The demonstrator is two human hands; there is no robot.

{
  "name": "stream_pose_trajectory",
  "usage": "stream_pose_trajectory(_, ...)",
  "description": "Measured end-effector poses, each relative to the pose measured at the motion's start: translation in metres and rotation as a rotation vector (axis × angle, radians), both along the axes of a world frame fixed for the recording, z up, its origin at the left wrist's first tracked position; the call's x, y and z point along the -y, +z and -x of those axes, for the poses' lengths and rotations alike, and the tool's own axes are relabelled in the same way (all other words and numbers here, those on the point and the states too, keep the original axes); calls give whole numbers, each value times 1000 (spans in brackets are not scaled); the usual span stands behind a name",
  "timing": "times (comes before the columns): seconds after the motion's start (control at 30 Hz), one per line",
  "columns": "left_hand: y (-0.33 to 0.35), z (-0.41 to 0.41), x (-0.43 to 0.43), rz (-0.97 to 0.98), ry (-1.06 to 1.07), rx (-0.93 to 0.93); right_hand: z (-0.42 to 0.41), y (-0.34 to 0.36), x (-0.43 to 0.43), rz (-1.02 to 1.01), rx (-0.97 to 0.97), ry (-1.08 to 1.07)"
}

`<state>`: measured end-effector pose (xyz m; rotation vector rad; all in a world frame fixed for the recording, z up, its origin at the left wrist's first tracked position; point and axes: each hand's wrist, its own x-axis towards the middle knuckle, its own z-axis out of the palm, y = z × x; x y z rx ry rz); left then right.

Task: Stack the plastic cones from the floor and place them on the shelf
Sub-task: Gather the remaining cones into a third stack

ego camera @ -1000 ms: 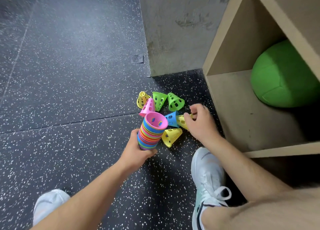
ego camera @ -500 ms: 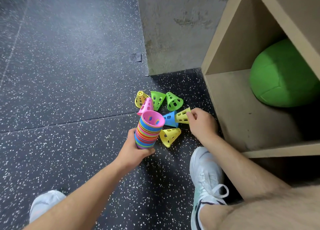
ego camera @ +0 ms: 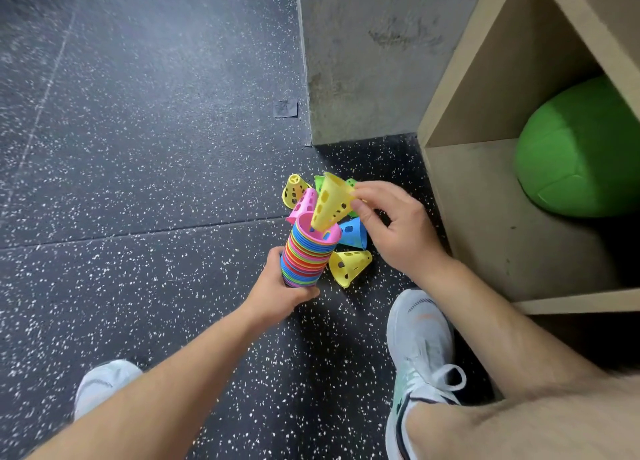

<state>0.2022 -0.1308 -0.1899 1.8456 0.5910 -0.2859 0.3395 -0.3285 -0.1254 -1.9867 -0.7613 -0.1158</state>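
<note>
Our right fingers [ego camera: 370,193] pinch the wide rim of the held cone [ego camera: 330,201], thumb under and fingertips over, with the rest of the right hand [ego camera: 398,233] loosely curved behind. It is a light grip on thin plastic. The cone hangs tilted, its narrow end at the pink mouth on top of the stack [ego camera: 304,257], and we cannot tell whether the tip is inside yet. We judge the main risk to be here: lowered at this slant, the tip could catch the pink rim, and the cone would seat crooked or skid off toward the shelf [ego camera: 485,224]. It wants straightening before we let go. Our left hand [ego camera: 278,286] has its fingers curled round only the lowest rings of the stack, so the tall upper part is unsupported. A hard push from above could lean it over or wedge the cones so tightly that they jam. Beyond the stack, the loose cones [ego camera: 349,265] lie tumbled on the floor [ego camera: 138,189], in the corner where the wall [ego camera: 363,61] meets the shelf. A dropped cone would likely roll in among them. Further on, the ball [ego camera: 581,148] fills much of the shelf's back corner, and a tall stack set near it could be nudged over.
</note>
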Motion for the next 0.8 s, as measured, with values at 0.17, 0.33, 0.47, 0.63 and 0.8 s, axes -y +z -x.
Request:
stream_pose_trajectory(0.17,-2,1,0,34,16,20,6,-7,-7,112,-57,186)
stream_pose_trajectory(0.33,-5,1,-2,32,41,33,20,-12,-10,166,-221,258)
stream_pose_trajectory(0.47,-6,-1,-4,32,32,26,12,-13,-8,143,-274,183)
stream_pose_trajectory(0.63,-5,0,-2,36,27,21,1,-35,-7,175,-362,-160)
stream_pose_trajectory(0.8,-4,0,-3,53,25,11,-13,-55,-6,315,-582,-324)
